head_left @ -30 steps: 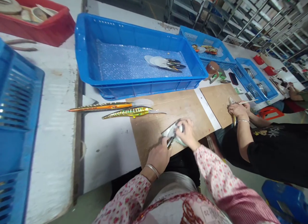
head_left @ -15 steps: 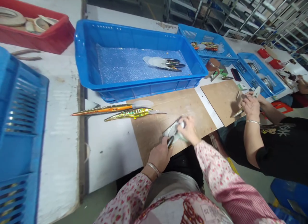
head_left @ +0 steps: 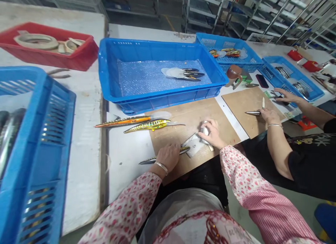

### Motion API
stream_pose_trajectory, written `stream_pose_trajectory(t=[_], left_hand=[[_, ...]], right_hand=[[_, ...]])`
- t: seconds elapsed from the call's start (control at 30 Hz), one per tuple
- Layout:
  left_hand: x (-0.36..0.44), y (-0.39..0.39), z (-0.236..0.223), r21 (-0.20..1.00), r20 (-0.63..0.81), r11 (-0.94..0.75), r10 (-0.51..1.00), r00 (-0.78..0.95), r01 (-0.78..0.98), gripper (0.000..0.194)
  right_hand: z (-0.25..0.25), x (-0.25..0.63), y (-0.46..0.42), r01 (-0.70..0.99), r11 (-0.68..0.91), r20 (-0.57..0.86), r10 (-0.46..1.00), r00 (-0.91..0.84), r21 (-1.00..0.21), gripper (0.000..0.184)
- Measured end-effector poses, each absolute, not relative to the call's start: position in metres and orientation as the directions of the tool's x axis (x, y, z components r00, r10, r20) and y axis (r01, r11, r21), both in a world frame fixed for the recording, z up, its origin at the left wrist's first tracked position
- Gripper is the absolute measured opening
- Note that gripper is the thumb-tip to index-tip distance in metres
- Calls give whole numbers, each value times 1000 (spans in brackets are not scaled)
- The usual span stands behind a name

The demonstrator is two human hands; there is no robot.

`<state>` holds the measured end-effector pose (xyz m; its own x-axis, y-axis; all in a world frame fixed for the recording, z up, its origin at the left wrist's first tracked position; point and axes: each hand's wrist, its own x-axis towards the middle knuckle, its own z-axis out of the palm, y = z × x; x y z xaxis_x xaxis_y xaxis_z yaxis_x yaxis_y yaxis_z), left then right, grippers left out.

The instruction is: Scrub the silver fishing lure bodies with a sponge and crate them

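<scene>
My left hand (head_left: 169, 156) is closed over a dark fishing lure (head_left: 147, 161), which pokes out on both sides of it, low over the brown board (head_left: 168, 137). A pale, clear lip (head_left: 194, 144) extends from the lure's right end across the board. My right hand (head_left: 214, 134) grips a small white object (head_left: 205, 129), perhaps a folded cloth or block, right beside that lip. Left of the board's middle lie an orange-and-black lure (head_left: 123, 121) and a gold-green striped lure (head_left: 147, 126), side by side.
Behind the board stands a blue tray (head_left: 168, 100) with several dark lures on bubble wrap. At left are a red bin (head_left: 78, 62) with tape rolls, pliers (head_left: 59, 73) and a blue crate (head_left: 56, 125). On the right a co-worker's hands (head_left: 271, 118) handle another lure at a second board.
My left hand has shifted left and now lies over the lure's body. My right hand has moved slightly right, away from the lip. The view has swung left.
</scene>
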<state>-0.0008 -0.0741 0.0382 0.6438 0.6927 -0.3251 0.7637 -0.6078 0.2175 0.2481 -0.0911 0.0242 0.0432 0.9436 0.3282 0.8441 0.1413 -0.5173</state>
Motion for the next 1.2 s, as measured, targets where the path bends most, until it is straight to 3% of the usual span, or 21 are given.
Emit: stream_pose_trajectory(t=[0.17, 0.33, 0.47, 0.63, 0.87, 1.03, 1.2], left_hand=[[1, -71, 30, 222, -338, -617, 678, 653, 755, 25], [0, -70, 33, 224, -324, -628, 673, 664, 746, 26], [1, -69, 35, 234, -337, -624, 667, 664, 746, 24], [2, -66, 36, 237, -338, -634, 657, 674, 736, 24], [2, -67, 33, 239, -316, -636, 664, 678, 734, 26], [2, -68, 35, 234, -335, -634, 659, 674, 737, 25], [2, -69, 33, 232, -309, -642, 664, 681, 731, 28]], right_hand=[[32, 221, -78, 884, 156, 259, 965, -41, -440, 22], [43, 184, -66, 863, 332, 192, 941, -277, -382, 21], [43, 206, -72, 863, 310, 222, 946, -237, -400, 17], [48, 212, -71, 895, 351, 158, 935, -318, -276, 16], [41, 213, -68, 893, 279, 216, 953, -213, -354, 14], [48, 197, -66, 862, 379, 165, 925, -342, -337, 16], [49, 200, -67, 886, 317, 163, 947, -276, -340, 14]])
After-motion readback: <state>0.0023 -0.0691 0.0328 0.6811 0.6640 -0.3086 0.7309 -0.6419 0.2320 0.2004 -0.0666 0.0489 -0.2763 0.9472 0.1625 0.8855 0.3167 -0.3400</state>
